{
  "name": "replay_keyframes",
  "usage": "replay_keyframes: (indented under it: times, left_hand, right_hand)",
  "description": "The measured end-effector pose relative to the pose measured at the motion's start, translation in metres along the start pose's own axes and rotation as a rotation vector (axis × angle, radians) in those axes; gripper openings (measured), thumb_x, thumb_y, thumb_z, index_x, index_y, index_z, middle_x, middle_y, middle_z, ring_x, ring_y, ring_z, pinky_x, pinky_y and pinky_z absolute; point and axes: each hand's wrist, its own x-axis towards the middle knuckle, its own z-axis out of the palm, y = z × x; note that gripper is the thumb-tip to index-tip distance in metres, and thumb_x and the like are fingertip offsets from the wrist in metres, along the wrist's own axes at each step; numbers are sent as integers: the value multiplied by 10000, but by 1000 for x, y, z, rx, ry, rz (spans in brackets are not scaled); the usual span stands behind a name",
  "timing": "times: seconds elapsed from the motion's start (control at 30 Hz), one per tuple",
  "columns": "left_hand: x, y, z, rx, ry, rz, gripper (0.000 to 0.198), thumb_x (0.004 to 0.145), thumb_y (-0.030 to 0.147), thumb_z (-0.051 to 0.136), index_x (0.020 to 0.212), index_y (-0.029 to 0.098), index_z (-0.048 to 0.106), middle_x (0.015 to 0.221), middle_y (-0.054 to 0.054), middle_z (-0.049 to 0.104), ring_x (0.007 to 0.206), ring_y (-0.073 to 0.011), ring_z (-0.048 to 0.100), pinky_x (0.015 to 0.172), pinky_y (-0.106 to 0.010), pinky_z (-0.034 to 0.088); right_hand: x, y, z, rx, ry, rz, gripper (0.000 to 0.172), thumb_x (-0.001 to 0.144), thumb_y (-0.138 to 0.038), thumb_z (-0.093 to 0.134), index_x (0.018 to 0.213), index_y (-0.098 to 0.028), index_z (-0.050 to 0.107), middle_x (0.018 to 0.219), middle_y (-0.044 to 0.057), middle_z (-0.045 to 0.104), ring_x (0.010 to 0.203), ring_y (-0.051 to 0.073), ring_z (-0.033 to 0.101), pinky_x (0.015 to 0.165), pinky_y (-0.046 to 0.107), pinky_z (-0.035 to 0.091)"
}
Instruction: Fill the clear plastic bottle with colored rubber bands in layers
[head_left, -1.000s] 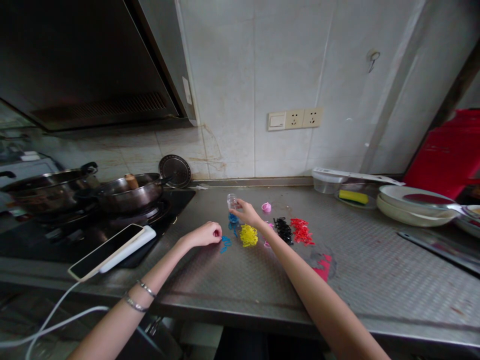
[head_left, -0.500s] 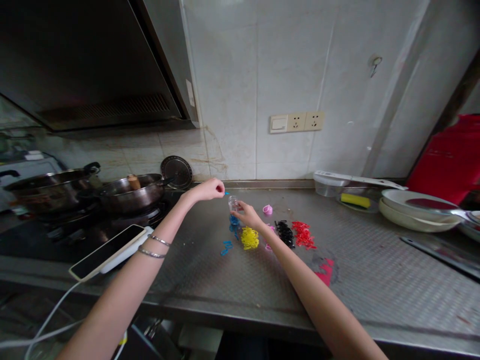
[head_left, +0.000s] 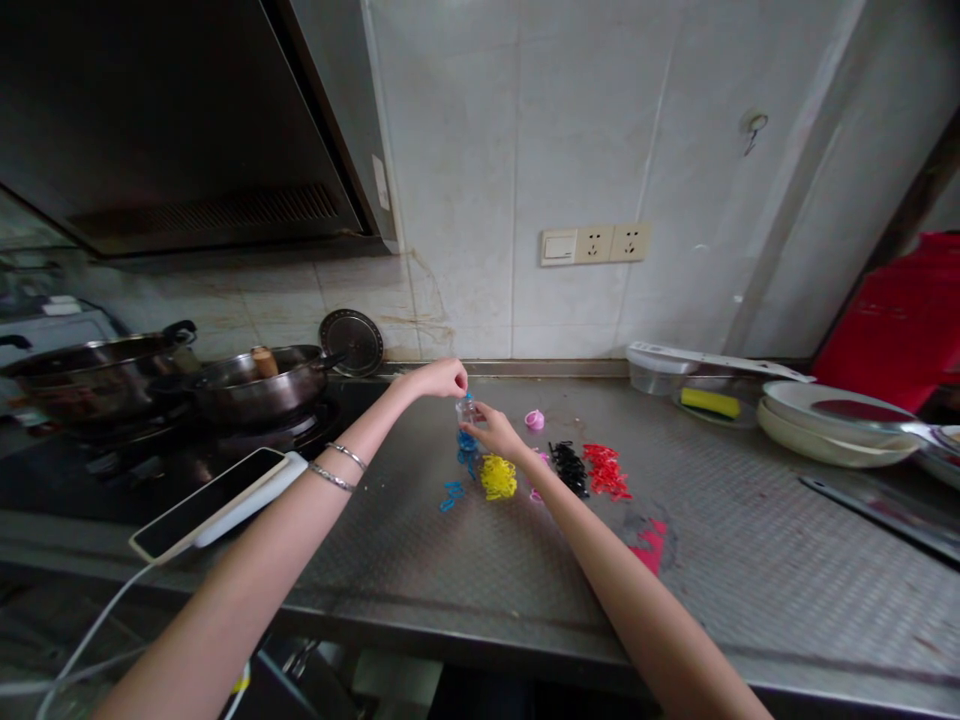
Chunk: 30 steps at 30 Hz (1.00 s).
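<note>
My right hand is closed around a small clear bottle that stands upright with blue pieces inside its lower part. Directly over the bottle's mouth, my left hand pinches a small blue clip-like piece. A few loose blue pieces lie on the counter in front of the bottle. Right of them is a heap of yellow pieces, then pink ones partly hidden by my right forearm. Black pieces and red pieces form separate piles further right. A pink cap sits behind.
On the stove at left stand two steel pans. A phone with a white cable lies at the counter's left. To the right are a clear plastic box, a yellow sponge, stacked bowls and a knife.
My left hand has moved right, bringing the blue piece from beside the bottle to its mouth. My right hand keeps its hold on the bottle.
</note>
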Motion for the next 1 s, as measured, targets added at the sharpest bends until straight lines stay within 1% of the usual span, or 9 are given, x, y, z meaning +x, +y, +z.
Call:
replay_keyframes:
  times: [0.2,0.27,0.4,0.5,0.53,0.6,0.7,0.9,1.0]
  left_hand:
    - [0,-4,2,-100,41,24,175,627,222,602,716,101,693,656,-47,662,565,-113,541,529,-192,362]
    - [-2,-5,0,-149,90,29,197,649,245,591,725,93,691,673,-55,665,588,-123,552,537,-198,375]
    - [-7,-13,11,-301,356,18,217,702,254,547,759,95,684,761,-70,675,708,-147,584,660,-227,426]
    - [-12,-29,39,-433,511,-100,200,690,178,530,805,89,667,804,-76,672,749,-148,591,727,-256,441]
    - [-15,-34,51,-474,509,-153,201,660,129,530,807,83,660,785,-74,669,728,-146,591,717,-261,449]
    - [-20,-43,75,-541,429,-203,281,588,46,529,839,88,647,759,-54,663,707,-145,589,696,-267,460]
    - [-29,-44,98,-631,331,-169,370,546,8,532,894,92,628,815,-50,661,746,-150,588,721,-271,463]
    - [-35,-26,111,-747,246,-16,524,572,112,656,1084,101,548,1035,-96,622,883,-174,574,815,-286,438]
    - [-31,-22,120,-752,309,-18,504,599,171,671,1081,93,546,1013,-106,630,872,-181,580,801,-286,441]
  right_hand:
    - [1,0,1,-10,11,6,349,735,-284,579,1042,-121,539,953,93,644,853,174,601,744,277,459]
    - [1,1,1,-11,17,4,344,732,-283,581,1033,-121,542,938,92,648,850,174,602,749,279,458]
    - [0,2,1,-9,20,13,330,732,-296,579,1015,-129,548,930,87,648,846,171,601,756,283,457]
    - [0,-1,0,13,13,21,338,734,-294,576,1026,-127,544,941,87,645,855,165,598,763,277,455]
    - [-1,-2,0,23,11,30,342,734,-289,577,1033,-127,541,950,86,643,860,162,597,768,275,454]
    - [-1,-5,-1,38,5,53,348,731,-274,581,1045,-131,538,972,86,639,869,158,596,780,276,451]
    - [-1,-9,-2,44,3,83,368,725,-260,587,1067,-135,530,992,88,635,876,158,594,790,283,449]
    - [-2,-12,-1,75,9,75,332,728,-242,584,1038,-129,546,982,82,641,864,149,593,797,278,447]
    - [-2,-11,1,51,14,82,326,733,-250,575,1036,-133,552,997,84,627,866,150,586,791,283,449]
